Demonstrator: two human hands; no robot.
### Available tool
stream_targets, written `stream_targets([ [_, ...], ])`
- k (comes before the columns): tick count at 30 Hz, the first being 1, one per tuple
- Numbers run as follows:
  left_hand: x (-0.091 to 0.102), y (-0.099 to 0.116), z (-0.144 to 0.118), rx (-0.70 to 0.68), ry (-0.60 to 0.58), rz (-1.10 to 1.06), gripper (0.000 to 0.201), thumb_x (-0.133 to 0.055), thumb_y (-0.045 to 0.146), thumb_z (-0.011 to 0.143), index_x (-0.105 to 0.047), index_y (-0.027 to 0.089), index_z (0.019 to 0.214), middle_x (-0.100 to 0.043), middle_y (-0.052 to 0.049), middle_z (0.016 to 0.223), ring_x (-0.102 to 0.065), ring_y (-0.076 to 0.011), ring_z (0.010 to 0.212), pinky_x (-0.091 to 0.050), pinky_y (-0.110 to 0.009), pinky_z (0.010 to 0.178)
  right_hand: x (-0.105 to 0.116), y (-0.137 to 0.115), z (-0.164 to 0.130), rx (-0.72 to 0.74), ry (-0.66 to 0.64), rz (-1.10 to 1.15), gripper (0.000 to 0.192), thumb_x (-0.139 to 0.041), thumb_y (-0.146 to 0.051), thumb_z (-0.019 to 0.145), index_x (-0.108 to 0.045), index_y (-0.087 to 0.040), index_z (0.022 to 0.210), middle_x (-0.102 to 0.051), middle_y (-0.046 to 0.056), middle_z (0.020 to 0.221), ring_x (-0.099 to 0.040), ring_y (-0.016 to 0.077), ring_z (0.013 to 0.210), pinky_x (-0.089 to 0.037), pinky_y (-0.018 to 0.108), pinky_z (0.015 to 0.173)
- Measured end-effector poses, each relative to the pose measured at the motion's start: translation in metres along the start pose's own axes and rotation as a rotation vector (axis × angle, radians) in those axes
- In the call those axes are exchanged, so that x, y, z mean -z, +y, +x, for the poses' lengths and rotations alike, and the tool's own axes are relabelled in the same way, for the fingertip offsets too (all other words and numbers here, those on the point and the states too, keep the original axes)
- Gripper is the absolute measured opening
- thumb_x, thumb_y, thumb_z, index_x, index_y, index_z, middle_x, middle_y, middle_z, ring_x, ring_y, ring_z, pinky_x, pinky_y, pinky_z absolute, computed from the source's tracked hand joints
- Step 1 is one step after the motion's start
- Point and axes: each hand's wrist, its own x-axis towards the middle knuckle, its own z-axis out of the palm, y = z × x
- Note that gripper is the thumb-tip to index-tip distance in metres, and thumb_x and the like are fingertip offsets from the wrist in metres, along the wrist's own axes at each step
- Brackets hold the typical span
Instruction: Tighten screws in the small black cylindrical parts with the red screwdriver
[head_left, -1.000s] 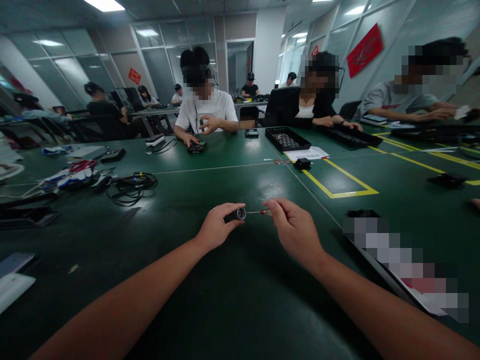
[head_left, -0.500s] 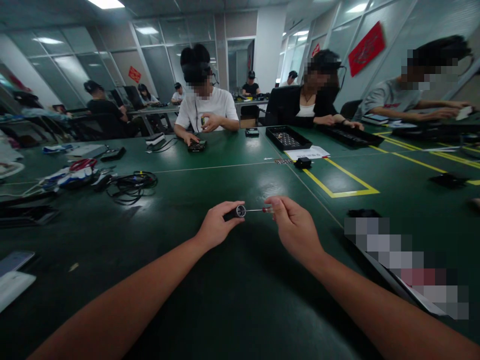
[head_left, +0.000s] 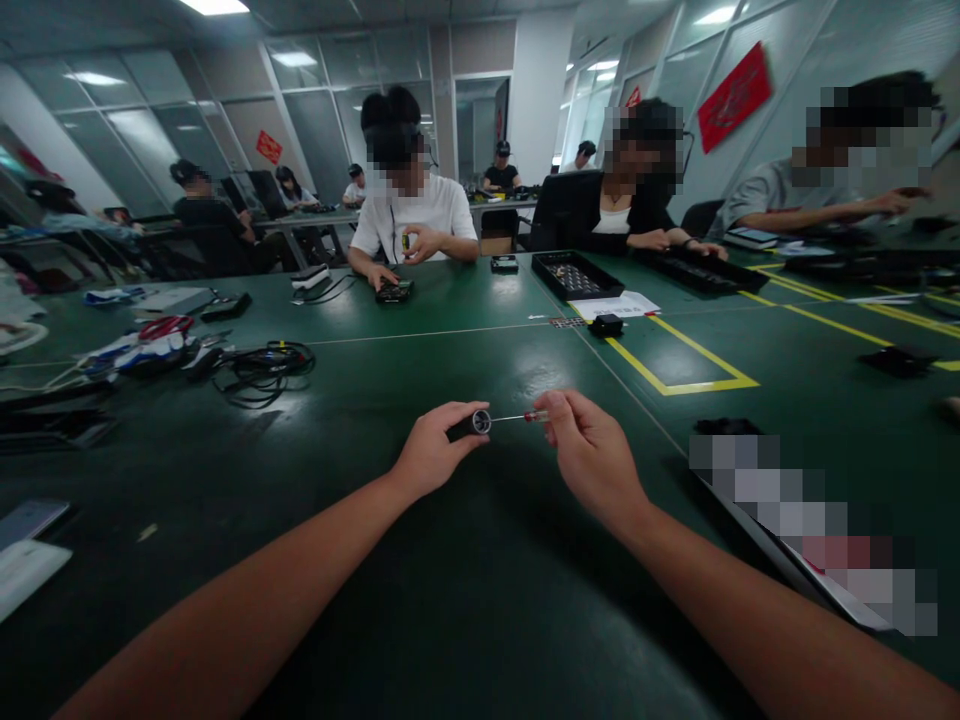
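My left hand [head_left: 431,455] grips a small black cylinder [head_left: 472,424] with a silvery round end facing right, held just above the green table [head_left: 420,560]. My right hand [head_left: 592,455] pinches a thin screwdriver [head_left: 525,417] with a red handle; its metal shaft points left and its tip meets the cylinder's end. Both hands are in the middle of the view, a short gap apart.
A tangle of black cables [head_left: 262,368] and red scissors [head_left: 165,328] lie at the left. A black tray [head_left: 574,277], white paper and a small black box [head_left: 604,326] sit beyond, by yellow tape lines. Three people work at the far side. A phone [head_left: 30,520] lies near left.
My right hand has shifted slightly up and to the right, drawing the screwdriver handle a little farther from the cylinder. My left hand has barely moved.
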Motion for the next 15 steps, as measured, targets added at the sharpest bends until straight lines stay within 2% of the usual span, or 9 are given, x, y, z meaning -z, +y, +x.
stream_targets([
  [2, -0.0001, -0.0006, 0.0001, 0.003, -0.001, -0.005, 0.041, -0.075, 0.017, 0.087, -0.071, 0.025, 0.127, -0.072, -0.007, 0.125, -0.066, -0.0248, 0.119, -0.047, -0.046, 0.109, -0.0004, 0.0003, -0.0005, -0.001, 0.005, -0.014, 0.039, -0.044, -0.052, 0.103, -0.069, -0.023, 0.097, -0.059, 0.0, 0.068, -0.056, 0.0187, 0.062, -0.04, 0.033, 0.06],
  [5, -0.0003, -0.0011, 0.0, 0.0, 0.004, -0.006, 0.041, -0.075, 0.017, 0.087, -0.071, 0.025, 0.127, -0.072, -0.007, 0.125, -0.066, -0.0249, 0.119, -0.047, -0.047, 0.109, -0.0026, 0.0041, -0.0004, 0.002, 0.011, 0.048, 0.029, -0.049, -0.046, 0.101, -0.063, -0.022, 0.112, -0.07, 0.004, 0.088, -0.062, 0.0206, 0.073, -0.045, 0.035, 0.065],
  [8, -0.0004, -0.0008, -0.0002, -0.003, 0.004, 0.003, 0.041, -0.074, 0.017, 0.087, -0.07, 0.025, 0.128, -0.072, -0.007, 0.125, -0.066, -0.0249, 0.12, -0.047, -0.047, 0.109, -0.0042, 0.0073, 0.0, 0.004, 0.021, 0.113, 0.025, -0.051, -0.042, 0.1, -0.058, -0.023, 0.115, -0.071, 0.006, 0.096, -0.064, 0.0217, 0.082, -0.048, 0.036, 0.073],
  [11, -0.0005, -0.0004, -0.0003, -0.004, -0.007, 0.019, 0.041, -0.075, 0.018, 0.087, -0.071, 0.025, 0.127, -0.072, -0.007, 0.125, -0.066, -0.0251, 0.119, -0.047, -0.046, 0.109, -0.003, 0.0058, 0.0002, -0.005, 0.017, 0.106, 0.023, -0.049, -0.042, 0.101, -0.06, -0.024, 0.107, -0.069, 0.004, 0.09, -0.062, 0.021, 0.082, -0.047, 0.035, 0.073],
  [15, -0.0005, -0.0008, -0.0002, -0.007, -0.011, 0.028, 0.04, -0.075, 0.018, 0.087, -0.071, 0.024, 0.126, -0.073, -0.007, 0.124, -0.066, -0.0248, 0.119, -0.047, -0.045, 0.108, -0.0001, 0.0004, -0.0004, -0.005, 0.01, 0.016, 0.038, -0.041, -0.051, 0.104, -0.065, -0.023, 0.092, -0.06, 0.0, 0.07, -0.056, 0.0187, 0.066, -0.041, 0.034, 0.062],
])
